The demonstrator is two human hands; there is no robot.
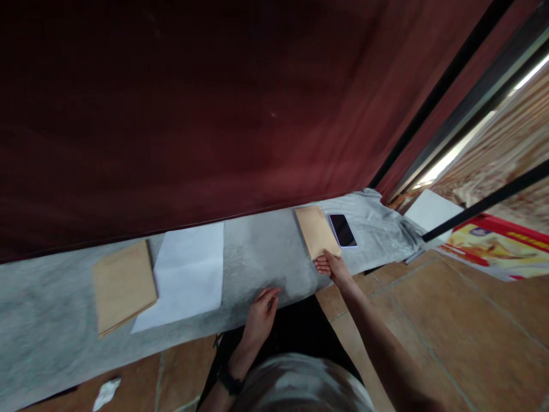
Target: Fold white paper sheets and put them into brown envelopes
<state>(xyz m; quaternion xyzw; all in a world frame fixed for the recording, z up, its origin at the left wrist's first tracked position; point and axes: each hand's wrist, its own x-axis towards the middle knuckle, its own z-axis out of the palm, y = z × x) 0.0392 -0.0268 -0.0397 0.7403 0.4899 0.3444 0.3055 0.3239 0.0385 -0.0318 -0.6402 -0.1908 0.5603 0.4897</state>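
My right hand (330, 264) has its thumb on top of the near edge of a flat brown paper envelope (316, 230), its fingers at and below that edge. The envelope lies on the grey cloth. Just to its right is a phone (343, 230) with a dark screen and a pale rim. Near the table's front edge, my left hand (261, 313) is loosely curled, thumb and forefinger apart, with nothing visible in it. A dark band circles that wrist. Further left, a large white paper sheet (189, 269) with a fold line lies partly under a stack of brown envelopes (124, 283).
Grey cloth (257, 246) covers the long narrow table, against a dark red panel (257, 114). Black metal bars (441, 97) stand at the right. A red and yellow printed box (493, 243) is beyond the table's right end. Crumpled white paper (106, 393) lies on the tiled floor.
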